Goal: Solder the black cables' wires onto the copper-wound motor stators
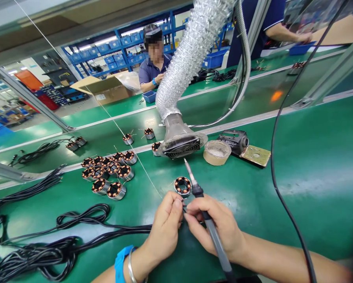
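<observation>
While gripping: right hand [220, 226], soldering iron [207, 220] beside stator [182, 185].

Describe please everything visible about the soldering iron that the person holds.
The soldering iron is a slim pen-shaped tool with a dark grey handle, a black collar and a thin silvery metal tip. The right hand grips it like a pen, its tip pointing up and away towards the fume extractor inlet. The tip stands just right of a small round copper-wound stator on the green table; whether they touch is unclear. The left hand pinches something small beside it.
</observation>
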Demonstrator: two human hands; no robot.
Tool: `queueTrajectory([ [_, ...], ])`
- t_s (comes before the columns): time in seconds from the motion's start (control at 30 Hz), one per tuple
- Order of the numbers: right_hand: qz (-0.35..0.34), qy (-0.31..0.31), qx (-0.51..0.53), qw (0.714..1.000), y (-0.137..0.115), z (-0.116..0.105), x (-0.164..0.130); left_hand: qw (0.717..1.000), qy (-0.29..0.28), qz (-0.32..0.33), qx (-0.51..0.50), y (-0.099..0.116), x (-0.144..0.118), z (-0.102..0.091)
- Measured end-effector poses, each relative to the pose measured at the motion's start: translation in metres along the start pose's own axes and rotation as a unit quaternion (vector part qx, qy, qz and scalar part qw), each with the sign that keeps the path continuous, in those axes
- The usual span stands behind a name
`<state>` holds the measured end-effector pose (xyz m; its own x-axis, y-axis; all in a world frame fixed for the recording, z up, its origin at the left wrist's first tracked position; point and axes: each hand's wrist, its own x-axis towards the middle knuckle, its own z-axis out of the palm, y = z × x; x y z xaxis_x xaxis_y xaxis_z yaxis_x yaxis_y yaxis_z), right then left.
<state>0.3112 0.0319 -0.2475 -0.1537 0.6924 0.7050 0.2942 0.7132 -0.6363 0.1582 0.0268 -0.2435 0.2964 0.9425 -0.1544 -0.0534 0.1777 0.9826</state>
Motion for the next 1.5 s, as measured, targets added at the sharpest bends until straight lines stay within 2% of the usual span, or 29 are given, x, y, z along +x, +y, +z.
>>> queueTrajectory([
  [0.07, -0.038, -0.004, -0.013, 0.999, -0.001, 0.000, 0.000, 1.000, -0.020, -0.008, 0.020, 0.007, 0.003, -0.004],
  [0.13, -0.070, -0.004, -0.013, 0.997, -0.001, -0.004, 0.004, 0.995, -0.036, -0.001, 0.097, 0.015, 0.004, -0.009],
  [0.23, -0.109, -0.004, -0.006, 0.994, 0.000, -0.011, 0.013, 0.974, -0.060, 0.016, 0.217, 0.027, 0.002, -0.012],
  [0.33, -0.134, -0.039, -0.005, 0.990, 0.001, -0.015, 0.022, 0.960, -0.086, 0.033, 0.263, 0.032, 0.000, -0.010],
  [0.57, -0.106, -0.118, 0.013, 0.987, 0.006, -0.016, 0.027, 0.945, -0.079, 0.043, 0.316, 0.030, -0.003, -0.004],
  [0.7, -0.080, -0.092, -0.024, 0.992, 0.010, -0.026, 0.030, 0.936, -0.071, 0.023, 0.344, 0.037, 0.000, -0.008],
  [0.87, -0.082, -0.108, -0.016, 0.991, 0.017, -0.031, 0.025, 0.953, -0.106, -0.021, 0.283, 0.039, 0.007, -0.016],
  [1.03, -0.107, -0.146, 0.006, 0.983, 0.027, -0.030, 0.016, 0.982, -0.114, -0.101, 0.113, 0.029, 0.012, -0.016],
  [1.13, -0.122, -0.156, 0.007, 0.980, 0.029, -0.031, 0.017, 0.982, -0.109, -0.155, 0.002, 0.024, 0.014, -0.013],
  [1.2, -0.125, -0.160, 0.003, 0.979, 0.027, -0.031, 0.018, 0.978, -0.110, -0.173, -0.027, 0.022, 0.016, -0.011],
  [1.3, -0.122, -0.157, 0.000, 0.980, 0.026, -0.030, 0.020, 0.983, -0.094, -0.155, -0.009, 0.019, 0.018, -0.008],
  [1.43, -0.104, -0.136, -0.019, 0.985, 0.033, -0.032, 0.017, 0.994, -0.035, -0.084, 0.064, 0.011, 0.023, -0.006],
  [1.5, -0.088, -0.106, -0.033, 0.990, 0.035, -0.037, 0.013, 0.993, -0.004, -0.060, 0.099, 0.007, 0.029, -0.007],
])
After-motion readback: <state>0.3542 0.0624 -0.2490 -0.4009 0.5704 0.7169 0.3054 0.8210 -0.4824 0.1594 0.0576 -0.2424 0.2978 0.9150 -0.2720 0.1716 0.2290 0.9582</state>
